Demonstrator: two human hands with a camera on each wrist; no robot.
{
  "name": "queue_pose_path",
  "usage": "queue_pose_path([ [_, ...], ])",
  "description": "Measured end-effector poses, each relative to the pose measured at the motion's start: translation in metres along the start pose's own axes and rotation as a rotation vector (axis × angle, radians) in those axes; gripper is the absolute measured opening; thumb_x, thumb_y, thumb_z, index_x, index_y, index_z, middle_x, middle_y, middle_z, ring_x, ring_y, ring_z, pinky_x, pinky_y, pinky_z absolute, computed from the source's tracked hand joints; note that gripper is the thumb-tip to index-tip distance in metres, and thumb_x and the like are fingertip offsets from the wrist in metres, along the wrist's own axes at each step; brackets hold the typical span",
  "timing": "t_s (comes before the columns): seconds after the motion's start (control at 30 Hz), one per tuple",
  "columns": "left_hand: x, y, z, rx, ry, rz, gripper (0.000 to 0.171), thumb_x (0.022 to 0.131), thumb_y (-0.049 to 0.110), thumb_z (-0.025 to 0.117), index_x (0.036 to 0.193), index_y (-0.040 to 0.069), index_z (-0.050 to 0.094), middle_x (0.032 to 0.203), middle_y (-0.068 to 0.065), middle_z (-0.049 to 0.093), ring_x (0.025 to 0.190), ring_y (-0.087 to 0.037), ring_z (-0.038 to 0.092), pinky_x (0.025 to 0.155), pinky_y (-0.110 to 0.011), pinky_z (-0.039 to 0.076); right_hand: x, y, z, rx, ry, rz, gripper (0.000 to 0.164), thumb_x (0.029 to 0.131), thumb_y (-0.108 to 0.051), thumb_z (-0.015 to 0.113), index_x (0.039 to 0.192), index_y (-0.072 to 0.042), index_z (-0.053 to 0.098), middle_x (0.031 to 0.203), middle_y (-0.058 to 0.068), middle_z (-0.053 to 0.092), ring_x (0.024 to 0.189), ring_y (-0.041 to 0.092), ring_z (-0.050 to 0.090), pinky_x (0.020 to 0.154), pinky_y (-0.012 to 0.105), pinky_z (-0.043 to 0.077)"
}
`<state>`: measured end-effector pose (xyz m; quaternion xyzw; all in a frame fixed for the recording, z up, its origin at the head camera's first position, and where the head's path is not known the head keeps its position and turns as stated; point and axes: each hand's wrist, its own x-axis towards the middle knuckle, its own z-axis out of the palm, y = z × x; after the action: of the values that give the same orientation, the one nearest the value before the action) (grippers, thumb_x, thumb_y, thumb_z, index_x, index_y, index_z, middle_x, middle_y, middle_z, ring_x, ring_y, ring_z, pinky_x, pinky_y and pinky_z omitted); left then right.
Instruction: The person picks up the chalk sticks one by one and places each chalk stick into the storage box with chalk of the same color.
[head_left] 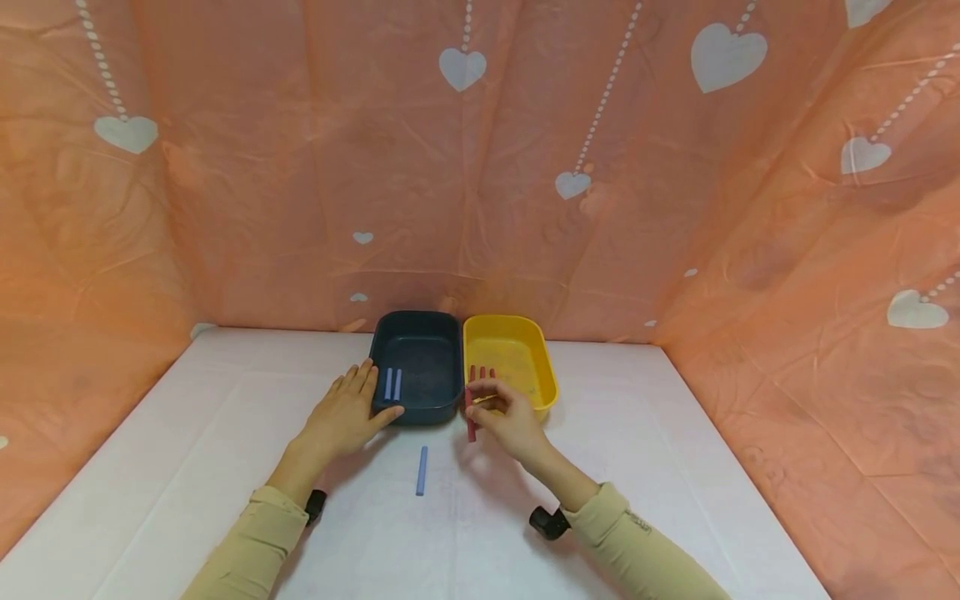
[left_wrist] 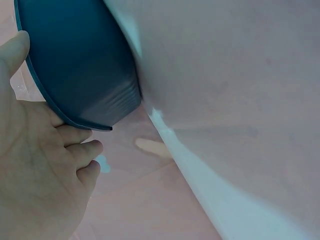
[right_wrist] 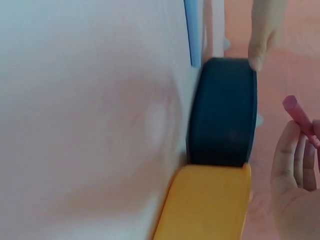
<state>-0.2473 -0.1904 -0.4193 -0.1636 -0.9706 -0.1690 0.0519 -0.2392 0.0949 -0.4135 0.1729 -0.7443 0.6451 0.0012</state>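
My left hand (head_left: pixel 347 414) rests at the near left corner of a dark blue tray (head_left: pixel 416 415), its fingers along the left rim and its thumb on the front rim. Two blue sticks (head_left: pixel 388 384) lie inside that tray. Between thumb and fingers, my right hand (head_left: pixel 513 423) pinches a red stick (head_left: pixel 470 425) above the front of a yellow tray (head_left: pixel 551 392). The right wrist view shows the held red stick (right_wrist: pixel 299 114) with a faceted end. Red sticks (head_left: pixel 482 372) lie in the yellow tray, partly hidden by the right hand.
One blue stick (head_left: pixel 422 471) lies on the white tabletop (head_left: pixel 645 467) in front of the dark tray. Both trays stand side by side near the back edge. An orange cloth (head_left: pixel 405 167) with white hearts hangs behind and at both sides.
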Motion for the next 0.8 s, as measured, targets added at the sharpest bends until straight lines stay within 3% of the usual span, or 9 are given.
queue_pose_path([
  [0.43, 0.0, 0.001, 0.001, -0.003, 0.004, 0.001, 0.089, 0.104, 0.051, 0.057, 0.153, -0.019, 0.029, 0.164, -0.036, 0.023, 0.151, -0.054, 0.024, 0.123, -0.064, 0.021, 0.016, 0.003, -0.021, -0.012, 0.154, -0.009, 0.033, 0.095, 0.004, 0.07, 0.127, 0.003, 0.068, 0.124, 0.021, 0.068, 0.095, 0.022, 0.067, 0.077, 0.021, 0.059],
  [0.6, 0.001, 0.0, 0.001, 0.0, 0.005, -0.001, 0.088, 0.105, 0.049, 0.057, 0.154, -0.019, 0.029, 0.164, -0.036, 0.023, 0.151, -0.054, 0.024, 0.123, -0.064, 0.021, 0.027, 0.008, -0.028, -0.023, 0.179, -0.013, 0.032, 0.096, 0.003, 0.069, 0.128, 0.005, 0.067, 0.125, 0.021, 0.067, 0.093, 0.02, 0.068, 0.075, 0.023, 0.061],
  [0.8, 0.0, 0.001, 0.002, -0.007, 0.008, -0.001, 0.088, 0.104, 0.048, 0.058, 0.154, -0.019, 0.029, 0.164, -0.036, 0.023, 0.151, -0.054, 0.023, 0.123, -0.064, 0.021, 0.045, 0.016, -0.037, -0.061, 0.18, 0.016, 0.033, 0.096, 0.002, 0.068, 0.13, 0.004, 0.066, 0.118, 0.02, 0.068, 0.093, 0.031, 0.071, 0.075, 0.026, 0.062],
])
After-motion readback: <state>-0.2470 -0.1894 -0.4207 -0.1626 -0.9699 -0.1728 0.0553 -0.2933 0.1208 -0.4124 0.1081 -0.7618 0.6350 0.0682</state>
